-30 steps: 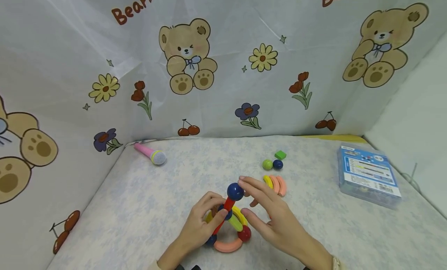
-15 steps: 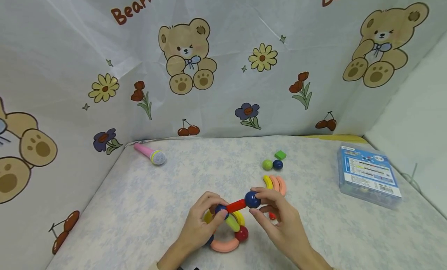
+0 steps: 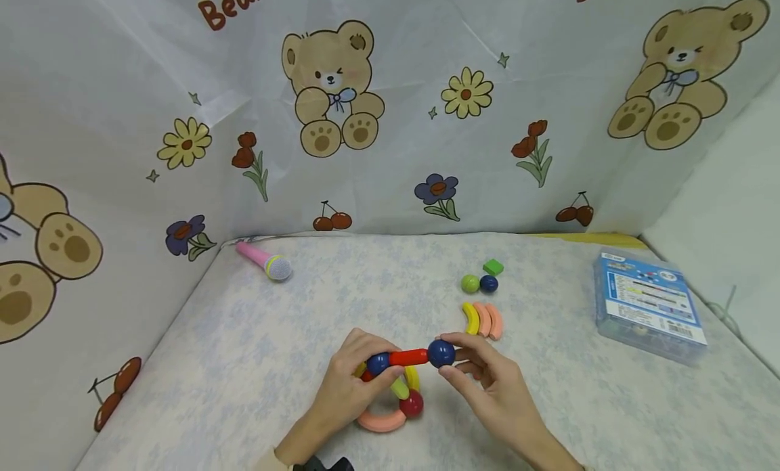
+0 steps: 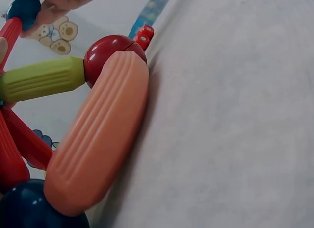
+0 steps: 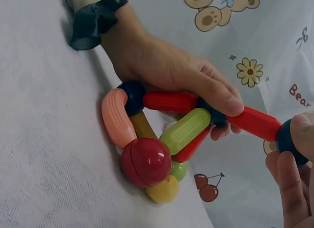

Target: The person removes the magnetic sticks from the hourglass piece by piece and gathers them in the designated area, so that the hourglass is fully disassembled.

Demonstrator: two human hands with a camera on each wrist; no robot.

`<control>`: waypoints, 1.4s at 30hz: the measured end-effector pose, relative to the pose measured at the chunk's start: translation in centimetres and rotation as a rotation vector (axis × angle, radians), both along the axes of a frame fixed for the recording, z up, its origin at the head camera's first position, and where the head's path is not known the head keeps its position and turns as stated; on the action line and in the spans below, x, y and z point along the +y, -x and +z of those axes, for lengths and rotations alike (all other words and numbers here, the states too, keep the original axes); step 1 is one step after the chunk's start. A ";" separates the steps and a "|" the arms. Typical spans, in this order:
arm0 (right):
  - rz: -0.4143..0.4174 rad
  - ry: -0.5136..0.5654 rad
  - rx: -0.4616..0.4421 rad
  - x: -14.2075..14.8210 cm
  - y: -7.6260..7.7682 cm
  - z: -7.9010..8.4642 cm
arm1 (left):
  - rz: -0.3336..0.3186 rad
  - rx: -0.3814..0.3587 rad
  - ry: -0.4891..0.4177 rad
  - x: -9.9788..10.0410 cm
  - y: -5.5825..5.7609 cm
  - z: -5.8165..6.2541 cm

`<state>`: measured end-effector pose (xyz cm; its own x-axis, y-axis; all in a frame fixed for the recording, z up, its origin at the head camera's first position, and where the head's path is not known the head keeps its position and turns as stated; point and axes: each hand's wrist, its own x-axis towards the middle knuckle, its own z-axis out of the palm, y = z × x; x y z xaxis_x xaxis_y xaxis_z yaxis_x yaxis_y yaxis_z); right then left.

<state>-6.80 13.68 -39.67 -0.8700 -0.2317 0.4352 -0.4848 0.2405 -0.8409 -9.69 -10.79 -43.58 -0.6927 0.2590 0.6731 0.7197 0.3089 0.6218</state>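
Note:
My left hand (image 3: 347, 376) pinches a blue ball (image 3: 378, 364) at the top of a structure of magnetic balls and rods. From that ball a red rod (image 3: 408, 357) reaches rightward, almost level, to a larger-looking blue ball (image 3: 441, 353), which my right hand (image 3: 493, 386) holds between thumb and fingers. Under the top ball, a lime-green rod (image 5: 186, 131) slopes to a dark red ball (image 5: 146, 162); two more red rods also slope down. The base includes a curved peach rod (image 4: 100, 135), a blue ball (image 5: 131, 97) and curved yellow rods, partly hidden by my left hand.
Beyond my right hand lie a curved yellow rod (image 3: 470, 318) and curved peach rods (image 3: 487, 321). Farther back are a green ball (image 3: 470, 283), a blue ball (image 3: 489, 283) and a green block (image 3: 493, 267). A pink microphone (image 3: 265, 261) lies back left, a plastic box (image 3: 648, 305) right.
The top red rod has swung from pointing up and away to lying nearly sideways. My right hand has closed its fingers on the end ball and moved slightly right and down. The head view has shifted a little.

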 end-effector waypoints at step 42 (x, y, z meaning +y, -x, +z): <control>0.238 0.121 -0.092 0.2 2.0 1.6 | -0.046 -0.053 -0.065 0.3 0.6 -0.1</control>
<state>-8.75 13.85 -38.05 -0.8344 -0.3857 0.3936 -0.4355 0.0237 -0.8999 -10.27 -10.52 -43.72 -0.7163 0.2483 0.6521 0.6977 0.2345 0.6770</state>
